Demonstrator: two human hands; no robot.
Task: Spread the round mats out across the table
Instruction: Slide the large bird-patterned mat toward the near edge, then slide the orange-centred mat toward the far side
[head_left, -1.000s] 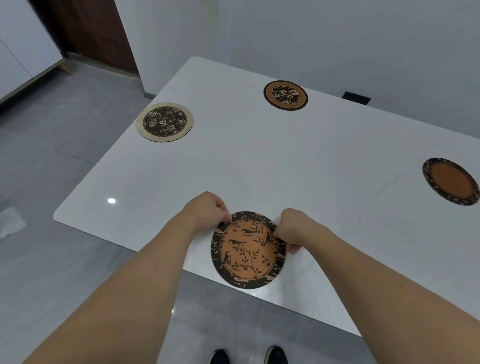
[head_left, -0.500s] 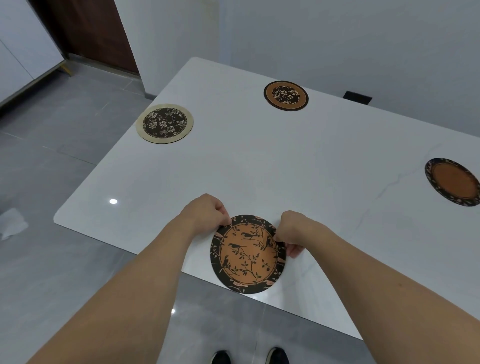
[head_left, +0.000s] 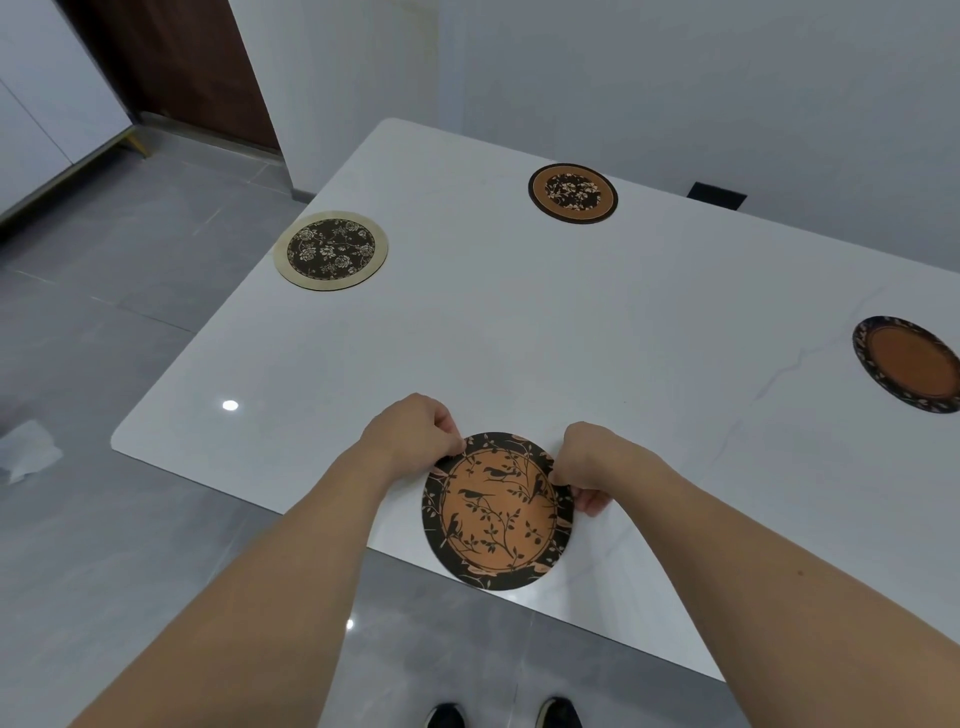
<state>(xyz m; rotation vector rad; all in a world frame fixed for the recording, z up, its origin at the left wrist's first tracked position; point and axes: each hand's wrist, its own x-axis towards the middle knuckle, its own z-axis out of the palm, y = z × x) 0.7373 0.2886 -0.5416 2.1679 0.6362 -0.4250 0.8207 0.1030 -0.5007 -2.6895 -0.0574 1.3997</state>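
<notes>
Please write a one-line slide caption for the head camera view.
Both hands, left hand and right hand, pinch a round orange bird-pattern mat at the white table edge.

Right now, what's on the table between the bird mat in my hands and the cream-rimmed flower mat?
Nothing: the head view shows bare white table between the bird mat and the cream-rimmed mat.

White table (head_left: 519, 338) w/ four round mats (head_left: 330, 250), well apart.

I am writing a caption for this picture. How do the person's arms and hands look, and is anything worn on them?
Both forearms are bare, with no sleeves in view. The left hand and the right hand show no gloves, rings, watch or bracelet. A small dark spot marks the right forearm.
</notes>
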